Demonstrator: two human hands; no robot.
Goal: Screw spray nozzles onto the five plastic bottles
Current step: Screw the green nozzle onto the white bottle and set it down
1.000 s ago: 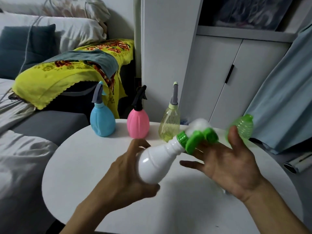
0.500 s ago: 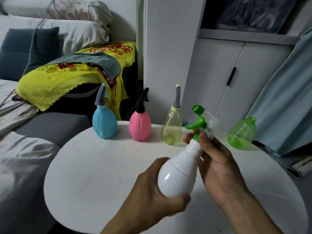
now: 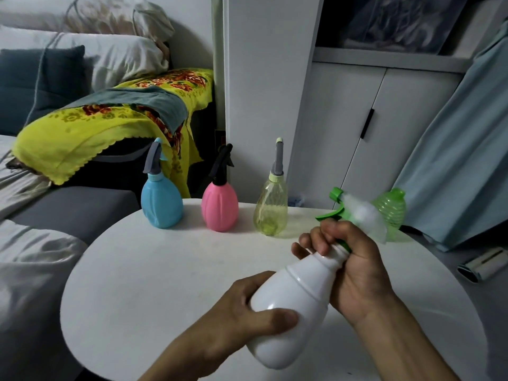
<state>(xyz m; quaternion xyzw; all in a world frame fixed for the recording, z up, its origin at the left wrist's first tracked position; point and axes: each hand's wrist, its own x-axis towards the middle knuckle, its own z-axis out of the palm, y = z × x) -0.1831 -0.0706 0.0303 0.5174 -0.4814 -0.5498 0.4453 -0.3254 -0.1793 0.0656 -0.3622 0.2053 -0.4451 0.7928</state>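
Observation:
A white bottle (image 3: 294, 306) is held tilted above the round white table (image 3: 143, 270). My left hand (image 3: 244, 317) wraps its wide base. My right hand (image 3: 354, 265) is closed around its neck and the green collar of a green-and-clear spray nozzle (image 3: 354, 210) that sits on top. At the table's far edge stand a blue bottle (image 3: 160, 204), a pink bottle (image 3: 220, 207) and a clear yellow bottle (image 3: 270, 213), each with a nozzle on. A green ribbed bottle (image 3: 391, 210) without a nozzle stands far right, partly behind the held nozzle.
A grey sofa with pillows and a yellow floral cloth (image 3: 104, 125) lies to the left. White cabinet doors (image 3: 357, 127) stand behind the table. A blue curtain (image 3: 461, 149) hangs at the right, with a small roller object (image 3: 483, 264) on the floor below it.
The white bottle has swung from lying sideways to pointing up and away. My right hand went from open beside the nozzle to closed around the neck and collar. The nozzle head has turned.

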